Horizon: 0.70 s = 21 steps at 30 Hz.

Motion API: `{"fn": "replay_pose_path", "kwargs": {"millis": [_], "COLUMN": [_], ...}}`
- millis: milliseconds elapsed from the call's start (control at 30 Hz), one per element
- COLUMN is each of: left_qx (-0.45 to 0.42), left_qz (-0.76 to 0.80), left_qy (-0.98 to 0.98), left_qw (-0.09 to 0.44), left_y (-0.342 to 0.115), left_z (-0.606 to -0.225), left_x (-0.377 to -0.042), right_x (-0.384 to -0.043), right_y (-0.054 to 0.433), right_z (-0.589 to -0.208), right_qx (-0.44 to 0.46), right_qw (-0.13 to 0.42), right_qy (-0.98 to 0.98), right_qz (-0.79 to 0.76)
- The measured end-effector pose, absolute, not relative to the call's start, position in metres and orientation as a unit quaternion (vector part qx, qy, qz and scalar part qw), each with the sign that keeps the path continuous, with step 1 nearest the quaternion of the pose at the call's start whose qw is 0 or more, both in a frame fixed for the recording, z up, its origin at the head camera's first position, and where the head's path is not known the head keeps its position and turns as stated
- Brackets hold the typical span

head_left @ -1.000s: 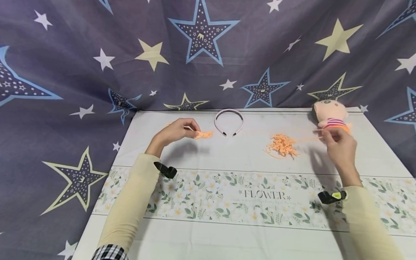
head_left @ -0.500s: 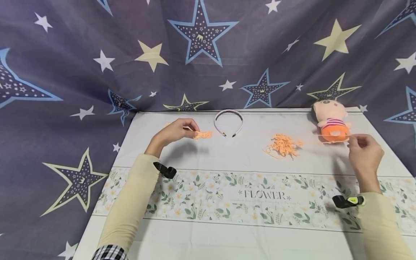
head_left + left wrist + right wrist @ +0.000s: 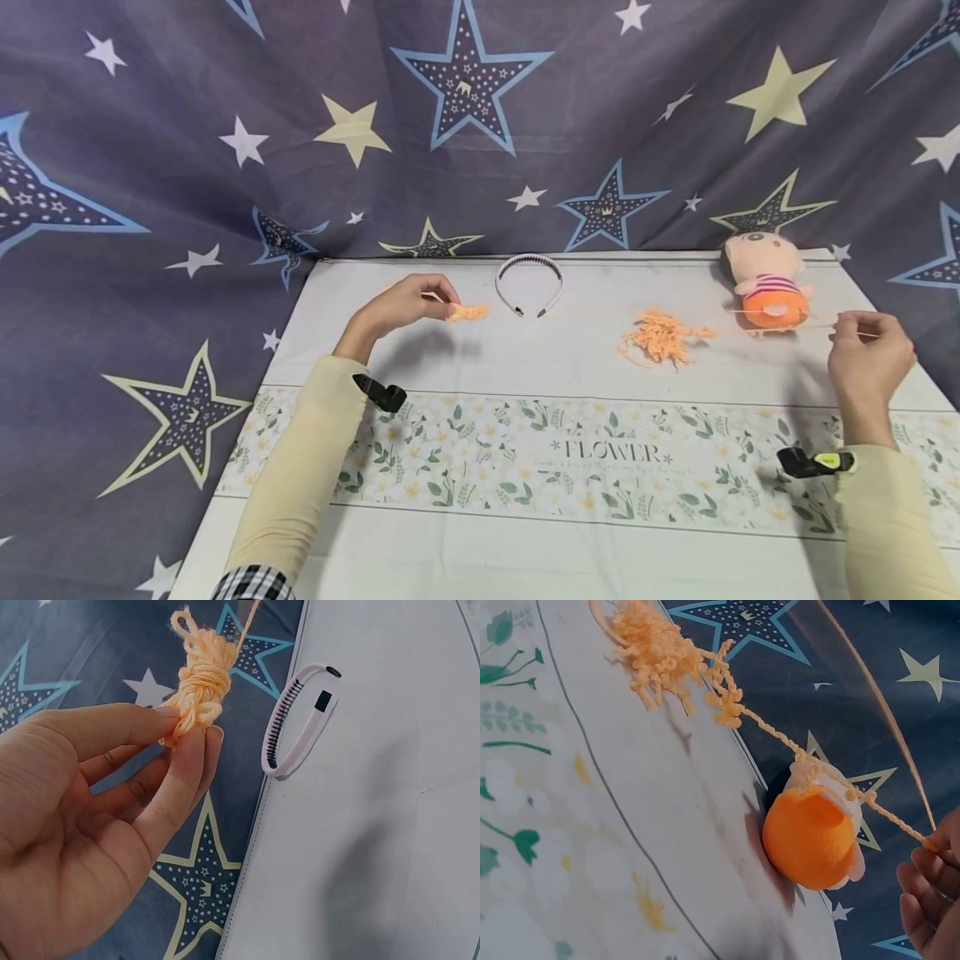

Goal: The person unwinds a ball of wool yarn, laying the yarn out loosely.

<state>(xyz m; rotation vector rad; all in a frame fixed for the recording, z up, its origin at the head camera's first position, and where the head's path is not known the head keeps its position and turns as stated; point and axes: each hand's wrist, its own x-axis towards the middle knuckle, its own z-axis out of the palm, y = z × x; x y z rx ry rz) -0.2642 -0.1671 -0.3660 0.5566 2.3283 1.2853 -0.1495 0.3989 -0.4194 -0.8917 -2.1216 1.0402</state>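
Note:
My left hand (image 3: 408,302) pinches a small wound bundle of orange yarn (image 3: 202,679) between thumb and fingertips, above the table. One strand leaves the top of the bundle in the left wrist view. Far to the right, my right hand (image 3: 872,354) pinches a strand of orange yarn (image 3: 900,823) between thumb and forefinger. The strand runs from a loose, crinkled yarn pile (image 3: 660,337) on the table, passing in front of a plush doll (image 3: 772,283). A second thin strand (image 3: 889,712) also reaches the right fingertips.
A pale pink headband (image 3: 529,285) with dark teeth lies near the table's back edge. The white tablecloth (image 3: 525,542) has a flowered band. A dark curtain with stars (image 3: 465,83) hangs directly behind and at the left.
My right hand has moved to the right, past the doll, drawing the yarn out from the pile. The pile has shifted slightly right. My left hand stays almost still.

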Motion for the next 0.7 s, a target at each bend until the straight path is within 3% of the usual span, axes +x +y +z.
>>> {"fn": "replay_pose_path", "kwargs": {"millis": [133, 333, 700], "left_qx": [0.198, 0.197, 0.198], "left_qz": [0.461, 0.463, 0.467], "left_qy": [0.839, 0.839, 0.837], "left_qw": [0.209, 0.206, 0.207], "left_y": [-0.169, -0.168, -0.162], "left_z": [-0.367, -0.367, -0.366], "left_x": [-0.264, -0.265, -0.264], "right_x": [-0.148, -0.144, -0.147], "right_y": [0.402, 0.400, 0.382], "right_z": [-0.419, -0.421, -0.436], "right_qx": [-0.348, -0.322, -0.126], "right_qw": [0.278, 0.168, 0.105], "right_qy": [-0.810, -0.861, -0.940], "right_qz": [0.382, 0.357, 0.300]}}
